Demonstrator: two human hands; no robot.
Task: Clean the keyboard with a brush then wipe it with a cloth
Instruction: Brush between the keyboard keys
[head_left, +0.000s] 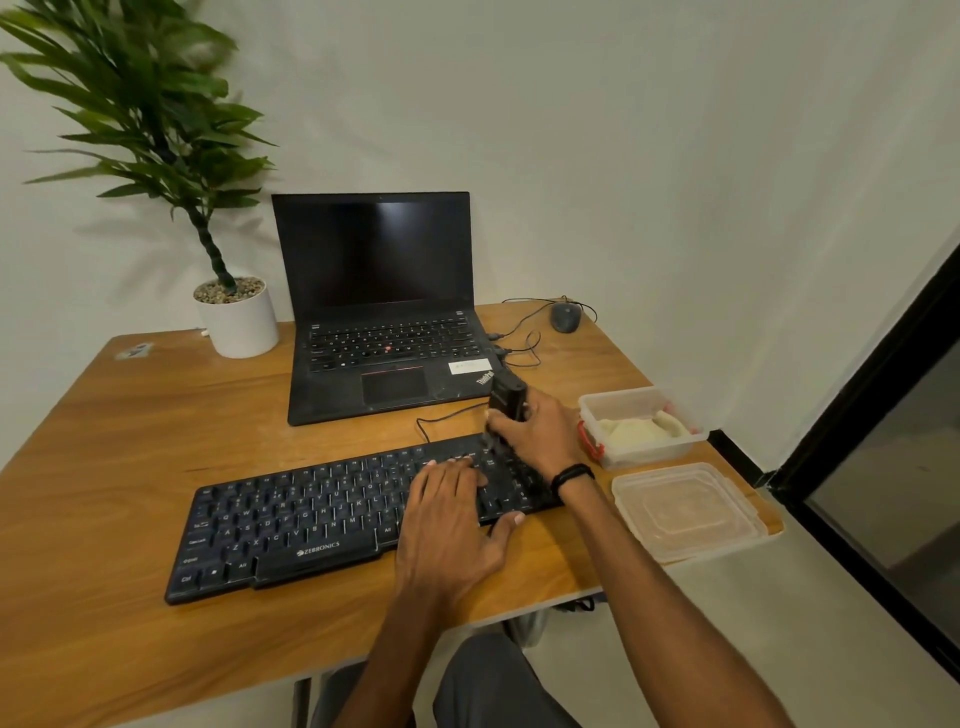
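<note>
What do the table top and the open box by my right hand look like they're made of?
The orange-brown table top looks like wood or wood-look laminate: flowing grain lines, smooth low sheen. The clear rectangular box with red clips looks like translucent plastic: the pale cloth inside shows through its walls.

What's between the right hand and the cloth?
Head view: between right hand, gripping the brush, and cloth stands only the wall of the clear container and its red clip.
</note>
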